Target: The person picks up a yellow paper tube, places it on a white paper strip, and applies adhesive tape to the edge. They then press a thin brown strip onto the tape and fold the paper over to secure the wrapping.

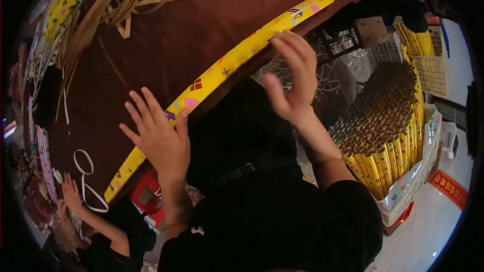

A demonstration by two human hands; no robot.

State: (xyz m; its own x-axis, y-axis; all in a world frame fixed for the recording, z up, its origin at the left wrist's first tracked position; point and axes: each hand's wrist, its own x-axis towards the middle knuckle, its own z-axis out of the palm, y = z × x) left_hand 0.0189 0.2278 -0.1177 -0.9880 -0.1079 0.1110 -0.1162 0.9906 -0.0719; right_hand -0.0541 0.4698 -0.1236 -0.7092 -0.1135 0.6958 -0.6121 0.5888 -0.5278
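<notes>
A long yellow tube (233, 61) with a printed pattern of small coloured figures lies along the near edge of the brown table. It looks curved in this wide view, and a brown tip sticks out of its far right end. My left hand (160, 136) rests across its left part, palm down with fingers spread and the thumb at its near side. My right hand (296, 78) is open at the table edge, its fingertips right at the tube's right half and the thumb held apart.
Brown strips (116, 7) lie at the back left beside yellow printed wrapping (70, 2). A looped white strip (84, 163) is on the table near a co-worker's hand (72, 195). At right, a white basket (426, 176) holds many upright yellow tubes (378, 168).
</notes>
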